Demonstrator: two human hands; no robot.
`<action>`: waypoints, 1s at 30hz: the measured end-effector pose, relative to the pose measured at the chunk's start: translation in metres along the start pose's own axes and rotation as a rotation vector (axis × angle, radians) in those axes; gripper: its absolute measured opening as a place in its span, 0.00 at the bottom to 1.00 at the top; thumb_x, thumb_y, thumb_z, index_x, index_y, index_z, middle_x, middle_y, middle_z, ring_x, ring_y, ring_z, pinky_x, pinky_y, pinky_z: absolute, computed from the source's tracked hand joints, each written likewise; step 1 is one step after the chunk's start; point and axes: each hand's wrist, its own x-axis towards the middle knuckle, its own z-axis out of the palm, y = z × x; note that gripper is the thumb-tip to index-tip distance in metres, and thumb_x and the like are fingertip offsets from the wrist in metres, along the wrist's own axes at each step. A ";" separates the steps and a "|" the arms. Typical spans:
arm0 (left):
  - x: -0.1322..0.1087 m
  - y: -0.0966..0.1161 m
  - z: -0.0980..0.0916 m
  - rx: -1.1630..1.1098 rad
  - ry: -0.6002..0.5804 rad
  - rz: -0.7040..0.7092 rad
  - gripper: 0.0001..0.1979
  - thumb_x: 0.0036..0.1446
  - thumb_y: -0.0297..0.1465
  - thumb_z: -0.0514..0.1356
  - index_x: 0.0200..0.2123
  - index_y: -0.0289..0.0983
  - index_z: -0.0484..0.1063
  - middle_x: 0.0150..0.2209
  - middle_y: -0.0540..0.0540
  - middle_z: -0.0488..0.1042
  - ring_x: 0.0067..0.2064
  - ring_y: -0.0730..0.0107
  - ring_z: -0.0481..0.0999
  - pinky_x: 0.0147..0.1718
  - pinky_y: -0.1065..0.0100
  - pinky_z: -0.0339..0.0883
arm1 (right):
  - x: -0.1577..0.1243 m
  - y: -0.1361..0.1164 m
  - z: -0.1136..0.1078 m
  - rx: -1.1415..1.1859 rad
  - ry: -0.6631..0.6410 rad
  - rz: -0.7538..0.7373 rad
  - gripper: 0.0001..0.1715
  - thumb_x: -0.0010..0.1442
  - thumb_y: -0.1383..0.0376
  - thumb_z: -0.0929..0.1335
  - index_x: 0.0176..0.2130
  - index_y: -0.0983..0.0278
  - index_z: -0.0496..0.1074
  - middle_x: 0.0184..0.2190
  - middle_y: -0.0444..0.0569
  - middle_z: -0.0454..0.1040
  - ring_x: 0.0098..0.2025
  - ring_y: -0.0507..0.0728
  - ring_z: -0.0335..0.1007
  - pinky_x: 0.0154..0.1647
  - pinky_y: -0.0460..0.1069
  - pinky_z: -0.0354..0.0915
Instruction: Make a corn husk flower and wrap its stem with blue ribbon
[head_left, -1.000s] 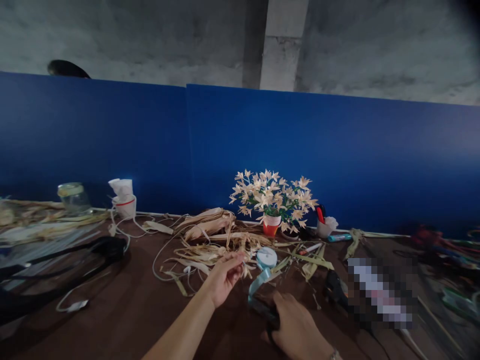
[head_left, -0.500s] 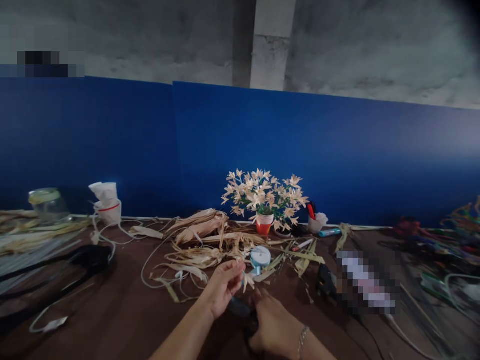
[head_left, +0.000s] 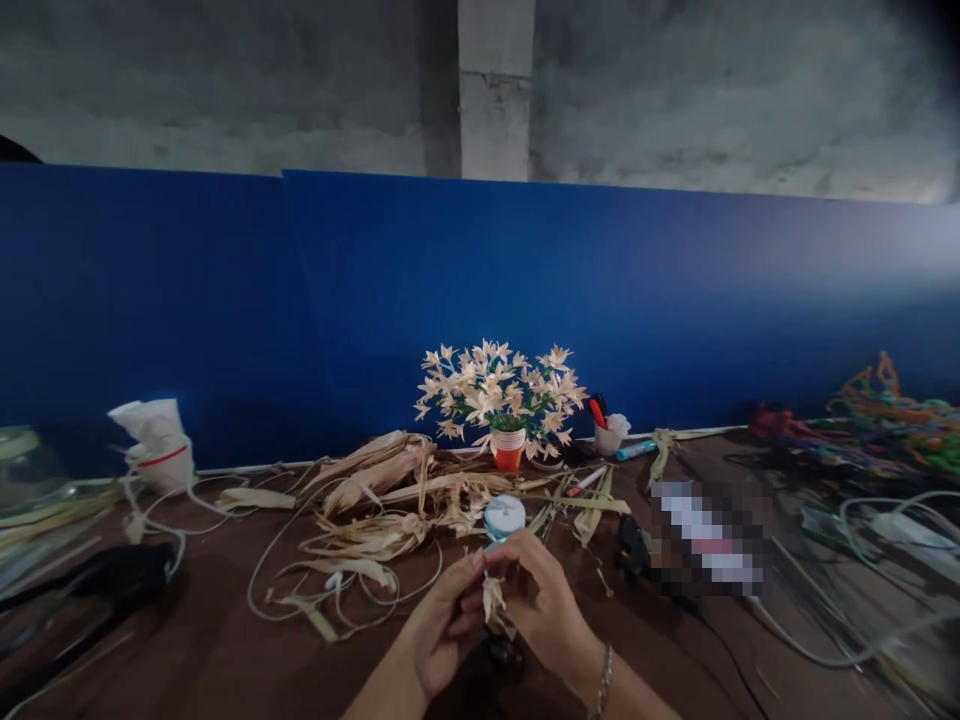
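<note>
A small pale husk flower (head_left: pixel 493 598) hangs head down between my two hands, with a light bluish stem at its top. My left hand (head_left: pixel 444 625) is closed, its thumb and forefinger pinching that stem from the left. From the other side my right hand (head_left: pixel 546 605) closes thumb and fingers at the same stem; its wrist wears a bracelet. Just beyond my fingertips stands a spool of light blue ribbon (head_left: pixel 505 514). Below the flower lies a dark object (head_left: pixel 501 650), partly covered by my hands, its kind unclear.
Behind the spool stands a cup (head_left: pixel 508 452) holding a bunch of pale flowers (head_left: pixel 499 385). Dry husks (head_left: pixel 382 480) and a looped white cord lie left. A white cup (head_left: pixel 161 460) stands farther left. Right are a small container (head_left: pixel 609 438), a black device (head_left: pixel 634 545) and cables.
My right hand has come up from the dark object to the flower's stem. My left hand still holds the flower, which now hangs straighter down. The view has turned right.
</note>
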 end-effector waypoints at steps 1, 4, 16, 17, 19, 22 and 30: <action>0.000 -0.002 0.000 -0.027 -0.001 -0.016 0.09 0.43 0.28 0.63 0.24 0.32 0.64 0.15 0.58 0.54 0.13 0.90 0.51 0.08 0.86 0.39 | -0.002 0.000 -0.001 -0.019 0.005 -0.026 0.11 0.49 0.73 0.62 0.33 0.62 0.68 0.31 0.46 0.65 0.33 0.52 0.62 0.33 0.45 0.61; 0.001 -0.007 0.001 -0.070 0.025 -0.051 0.09 0.43 0.27 0.62 0.23 0.32 0.63 0.14 0.59 0.53 0.13 0.90 0.50 0.08 0.87 0.40 | -0.005 -0.004 -0.005 -0.081 -0.012 -0.100 0.12 0.51 0.73 0.61 0.33 0.60 0.70 0.32 0.47 0.63 0.34 0.52 0.63 0.34 0.45 0.61; 0.010 0.012 -0.005 0.301 0.228 0.365 0.16 0.43 0.41 0.59 0.28 0.33 0.69 0.20 0.54 0.63 0.14 0.87 0.50 0.09 0.81 0.37 | 0.071 0.031 -0.031 -0.705 -0.148 0.128 0.08 0.49 0.69 0.63 0.29 0.63 0.71 0.29 0.46 0.73 0.33 0.53 0.67 0.35 0.45 0.58; 0.011 0.013 -0.008 0.337 0.272 0.433 0.15 0.43 0.42 0.59 0.27 0.34 0.69 0.18 0.55 0.62 0.14 0.87 0.50 0.09 0.80 0.37 | 0.074 0.036 -0.029 -0.713 -0.162 0.130 0.08 0.48 0.70 0.63 0.28 0.64 0.72 0.28 0.47 0.73 0.33 0.54 0.67 0.36 0.45 0.58; 0.013 0.016 -0.011 0.472 0.353 0.544 0.15 0.42 0.42 0.60 0.24 0.34 0.68 0.14 0.57 0.59 0.13 0.85 0.49 0.10 0.79 0.38 | 0.077 0.044 -0.023 -0.728 -0.186 0.131 0.08 0.48 0.70 0.63 0.26 0.64 0.73 0.28 0.47 0.74 0.33 0.54 0.67 0.36 0.46 0.58; 0.013 0.018 -0.014 0.762 0.393 0.636 0.14 0.40 0.40 0.62 0.25 0.34 0.70 0.15 0.54 0.64 0.15 0.80 0.57 0.14 0.77 0.48 | 0.076 0.049 -0.020 -0.723 -0.204 0.117 0.08 0.48 0.70 0.64 0.27 0.64 0.73 0.28 0.48 0.73 0.34 0.54 0.67 0.36 0.45 0.58; 0.018 0.008 -0.022 1.202 0.225 0.572 0.10 0.37 0.31 0.62 0.29 0.36 0.74 0.25 0.48 0.73 0.28 0.67 0.68 0.28 0.72 0.59 | 0.057 0.026 -0.073 -0.714 -0.023 0.114 0.12 0.52 0.70 0.59 0.34 0.65 0.70 0.33 0.49 0.73 0.35 0.53 0.67 0.37 0.45 0.59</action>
